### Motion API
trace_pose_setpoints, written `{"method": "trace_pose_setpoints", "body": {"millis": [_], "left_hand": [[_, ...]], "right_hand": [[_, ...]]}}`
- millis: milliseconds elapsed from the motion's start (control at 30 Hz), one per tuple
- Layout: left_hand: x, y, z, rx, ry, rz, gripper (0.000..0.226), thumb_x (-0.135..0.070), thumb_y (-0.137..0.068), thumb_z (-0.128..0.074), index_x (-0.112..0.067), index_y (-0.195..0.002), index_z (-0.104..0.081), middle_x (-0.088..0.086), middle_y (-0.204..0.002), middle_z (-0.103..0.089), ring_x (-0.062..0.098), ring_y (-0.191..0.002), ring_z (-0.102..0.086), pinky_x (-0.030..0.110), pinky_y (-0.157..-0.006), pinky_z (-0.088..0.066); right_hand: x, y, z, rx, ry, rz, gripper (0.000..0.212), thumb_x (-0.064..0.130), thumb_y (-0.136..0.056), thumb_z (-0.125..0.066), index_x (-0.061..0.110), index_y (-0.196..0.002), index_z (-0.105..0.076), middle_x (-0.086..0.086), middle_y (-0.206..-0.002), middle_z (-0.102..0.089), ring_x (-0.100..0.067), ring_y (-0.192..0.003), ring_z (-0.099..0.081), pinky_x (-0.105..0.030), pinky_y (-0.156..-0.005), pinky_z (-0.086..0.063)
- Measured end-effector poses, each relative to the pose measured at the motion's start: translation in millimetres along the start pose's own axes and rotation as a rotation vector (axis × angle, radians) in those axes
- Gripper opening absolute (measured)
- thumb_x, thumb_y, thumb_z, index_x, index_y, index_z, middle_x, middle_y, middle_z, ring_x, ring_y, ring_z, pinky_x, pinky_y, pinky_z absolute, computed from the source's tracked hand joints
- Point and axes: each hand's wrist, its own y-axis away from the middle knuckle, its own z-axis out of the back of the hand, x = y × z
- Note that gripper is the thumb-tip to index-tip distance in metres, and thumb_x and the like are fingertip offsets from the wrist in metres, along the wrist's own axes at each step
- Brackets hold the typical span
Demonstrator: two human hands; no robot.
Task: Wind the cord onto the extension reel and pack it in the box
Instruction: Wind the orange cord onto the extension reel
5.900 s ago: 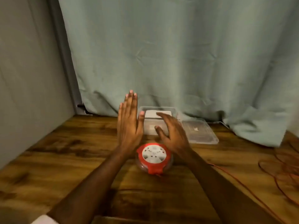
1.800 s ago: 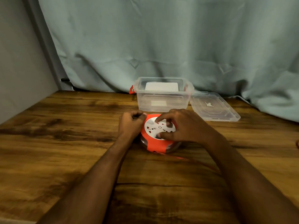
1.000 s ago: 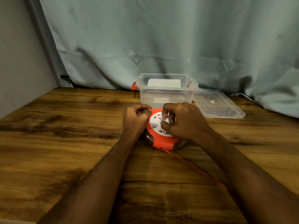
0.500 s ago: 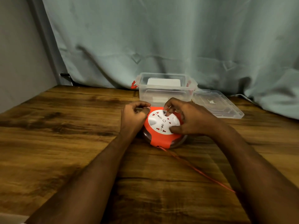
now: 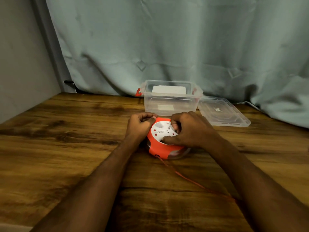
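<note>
The round orange extension reel [image 5: 161, 149] with a white socket face lies on the wooden table [image 5: 58, 144], tilted slightly toward me. My left hand [image 5: 139, 127] is closed against its left rim. My right hand [image 5: 189, 129] lies over the white face, fingers curled on it. A thin orange cord [image 5: 189, 179] leaves the reel's front and runs toward the lower right, passing under my right forearm. Behind the reel stands the clear plastic box [image 5: 170, 105] with red latches, open on top.
The box's clear lid [image 5: 222, 113] lies flat to the right of the box. A grey-green curtain [image 5: 167, 47] hangs along the back of the table, and a grey wall [image 5: 20, 64] closes the left side.
My right hand's fingers have curled down over the white face, turning on it. The left hand stays at the left rim. The camera view has barely shifted.
</note>
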Motion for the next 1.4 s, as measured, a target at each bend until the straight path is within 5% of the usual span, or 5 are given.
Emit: {"method": "trace_pose_setpoints", "body": {"millis": [233, 467, 733, 1000, 1400], "left_hand": [[2.8, -1.7, -0.7, 0.01, 0.004, -0.028, 0.018, -0.003, -0.089, -0.064, -0.002, -0.102, -0.076, 0.013, -0.094, -0.077, 0.025, -0.088, -0.074, 0.037, -0.082, -0.06], [3.1, -0.5, -0.8, 0.049, -0.004, -0.06, 0.018, -0.002, -0.089, -0.063, -0.004, -0.099, -0.077, 0.014, -0.092, -0.077, 0.028, -0.086, -0.075, 0.043, -0.08, -0.062], [1.7, 1.2, -2.2, 0.07, -0.035, -0.093, 0.017, -0.004, -0.085, -0.064, -0.01, -0.094, -0.077, 0.016, -0.091, -0.077, 0.025, -0.086, -0.073, 0.045, -0.082, -0.061], [2.1, 1.2, -1.1, 0.071, -0.044, -0.09, 0.019, -0.001, -0.088, -0.064, -0.003, -0.102, -0.075, 0.017, -0.093, -0.077, 0.031, -0.089, -0.074, 0.048, -0.084, -0.061], [3.8, -0.9, -2.5, 0.058, -0.046, -0.058, 0.02, -0.003, -0.088, -0.065, -0.005, -0.105, -0.075, 0.014, -0.092, -0.077, 0.029, -0.089, -0.074, 0.048, -0.085, -0.061]], "right_hand": [[9.7, 1.5, -9.8, -0.062, 0.022, 0.016, 0.053, 0.073, -0.073, -0.067, 0.025, -0.062, -0.046, 0.016, -0.062, -0.042, -0.008, -0.069, -0.043, -0.032, -0.069, -0.032], [2.2, -3.0, 5.2, -0.05, 0.015, 0.092, 0.054, 0.065, -0.075, -0.065, 0.041, -0.123, -0.056, 0.016, -0.078, -0.055, -0.012, -0.079, -0.058, -0.03, -0.068, -0.048], [-6.6, -2.6, 0.0, 0.115, 0.004, 0.066, 0.08, 0.084, -0.062, -0.044, 0.04, -0.126, -0.063, 0.01, -0.126, -0.065, -0.012, -0.107, -0.059, -0.038, -0.089, -0.052], [1.0, -3.1, -7.2, 0.055, 0.068, -0.008, 0.066, 0.081, -0.07, -0.063, 0.039, -0.121, -0.065, 0.011, -0.117, -0.065, -0.015, -0.105, -0.059, -0.034, -0.088, -0.046], [3.2, -4.9, -4.8, 0.078, 0.065, -0.037, 0.066, 0.081, -0.069, -0.065, 0.039, -0.12, -0.065, 0.009, -0.12, -0.066, -0.015, -0.105, -0.059, -0.034, -0.087, -0.048]]}}
